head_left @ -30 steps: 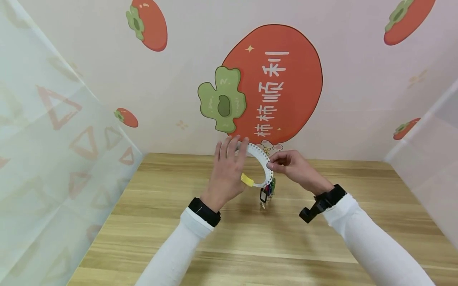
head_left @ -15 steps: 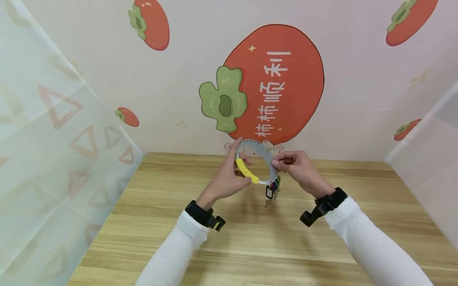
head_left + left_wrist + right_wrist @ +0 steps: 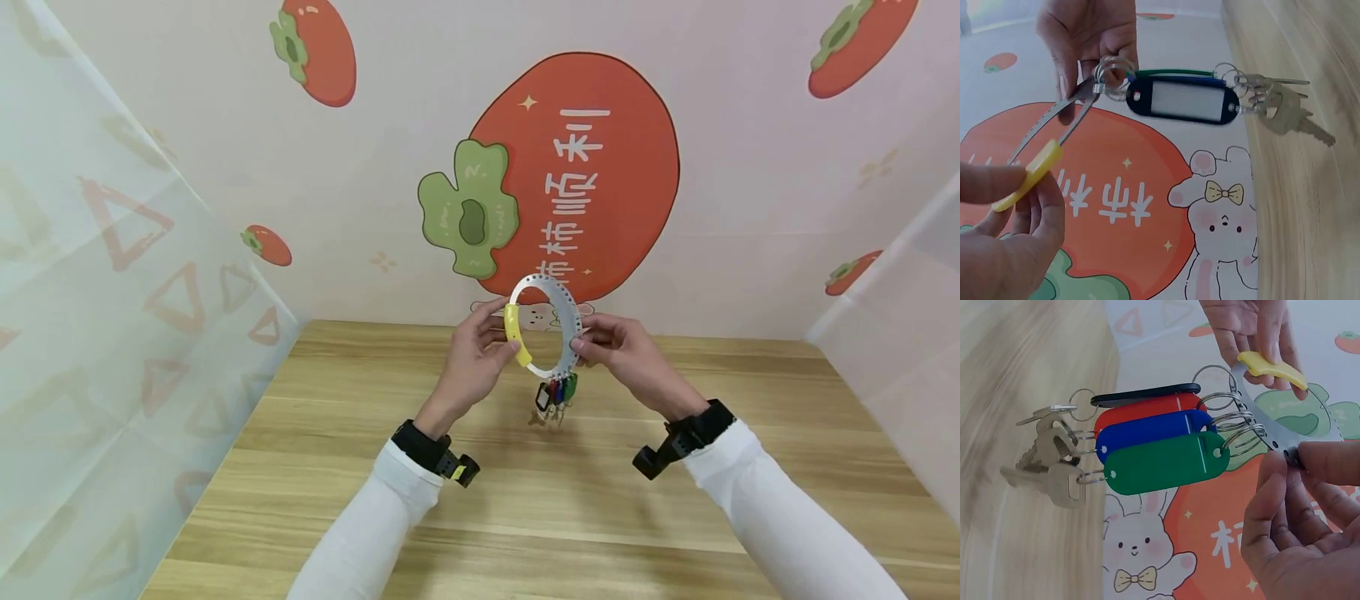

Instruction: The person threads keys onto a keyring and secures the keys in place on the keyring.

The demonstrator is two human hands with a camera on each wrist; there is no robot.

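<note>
A metal key ring with a row of holes stands tilted in the air above the table. On its left side is a yellow grip, which my left hand pinches between thumb and fingers. My right hand pinches the perforated rim on the opposite side. From the ring's lower part hang a green key tag, a blue tag, a red tag and a black-framed tag with a pale label. Metal keys dangle below the tags on small split rings.
Beneath the hands lies a wood-grain table. A back wall printed with persimmons and a rabbit rises just behind the ring. Pale side panels flank the table. Both wrists carry black straps with small cameras.
My left hand has gone from spread over the ring's left side to pinching the yellow grip. The ring has turned more upright, and its tags have swung left. The right hand keeps its hold.
</note>
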